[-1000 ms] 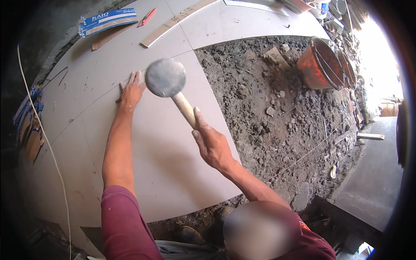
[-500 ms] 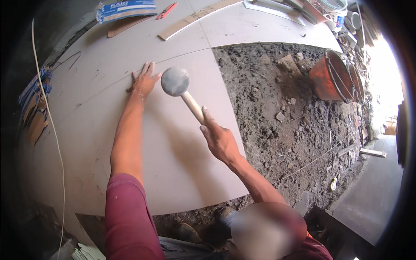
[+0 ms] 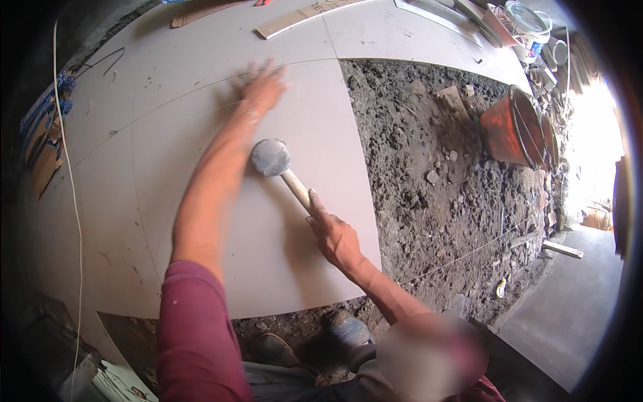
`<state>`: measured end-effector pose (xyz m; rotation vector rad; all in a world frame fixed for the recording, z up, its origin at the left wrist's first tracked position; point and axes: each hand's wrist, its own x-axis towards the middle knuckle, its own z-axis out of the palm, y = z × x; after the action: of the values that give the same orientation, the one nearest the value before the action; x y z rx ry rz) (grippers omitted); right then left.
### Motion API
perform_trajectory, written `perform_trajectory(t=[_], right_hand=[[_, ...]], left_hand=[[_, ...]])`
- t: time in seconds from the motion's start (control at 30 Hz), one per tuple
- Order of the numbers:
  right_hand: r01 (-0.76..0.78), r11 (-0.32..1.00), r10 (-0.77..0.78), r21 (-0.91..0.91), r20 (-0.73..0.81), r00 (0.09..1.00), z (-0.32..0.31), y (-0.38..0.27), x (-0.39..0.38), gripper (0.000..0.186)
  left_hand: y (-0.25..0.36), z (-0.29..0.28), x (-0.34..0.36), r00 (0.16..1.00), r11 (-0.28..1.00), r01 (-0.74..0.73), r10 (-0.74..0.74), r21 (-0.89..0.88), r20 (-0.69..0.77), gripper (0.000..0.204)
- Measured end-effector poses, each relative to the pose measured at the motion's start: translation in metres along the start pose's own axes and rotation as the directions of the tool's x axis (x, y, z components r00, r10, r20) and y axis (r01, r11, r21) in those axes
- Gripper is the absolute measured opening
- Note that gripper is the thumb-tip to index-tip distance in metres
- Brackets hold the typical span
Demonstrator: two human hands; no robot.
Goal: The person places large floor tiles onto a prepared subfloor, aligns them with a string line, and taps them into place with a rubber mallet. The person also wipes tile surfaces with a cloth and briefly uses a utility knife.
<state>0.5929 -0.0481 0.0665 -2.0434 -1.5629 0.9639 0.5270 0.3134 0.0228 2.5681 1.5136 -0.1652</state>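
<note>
Down on the large pale-grey floor tile [image 3: 201,167], smooth and matt, rests the round grey rubber head of a wooden-handled mallet [image 3: 271,157]. Its handle slants toward the right hand [image 3: 335,236], which is clenched around the shaft's lower end, well back from the head. Beyond the head, the left hand [image 3: 263,90] lies with fingers spread on the same tile, blurred. Rough, lumpy grey mortar bed [image 3: 442,194] borders the tile's right edge, with an orange bucket [image 3: 510,127] tipped upon it.

Mallet [image 3: 271,158] — round grey head, pale wooden handle — head down on a large pale tile [image 3: 268,234], which lies flat beside rough mortar.
</note>
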Motion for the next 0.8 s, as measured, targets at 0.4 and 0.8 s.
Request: perform_trajectory(t=[0.4, 0.8], right_hand=[[-0.01, 1.0, 0.011, -0.017, 0.061, 0.998, 0.013, 0.007, 0.003, 0.066], [0.024, 1.0, -0.024, 0.001, -0.03, 0.999, 0.024, 0.019, 0.003, 0.076]], left_hand=[[0.132, -0.004, 0.065, 0.993, 0.999, 0.051, -0.051, 0.001, 0.108, 0.07], [0.082, -0.01, 0.059, 0.967, 0.985, -0.084, 0.117, -0.149, 0.226, 0.086]])
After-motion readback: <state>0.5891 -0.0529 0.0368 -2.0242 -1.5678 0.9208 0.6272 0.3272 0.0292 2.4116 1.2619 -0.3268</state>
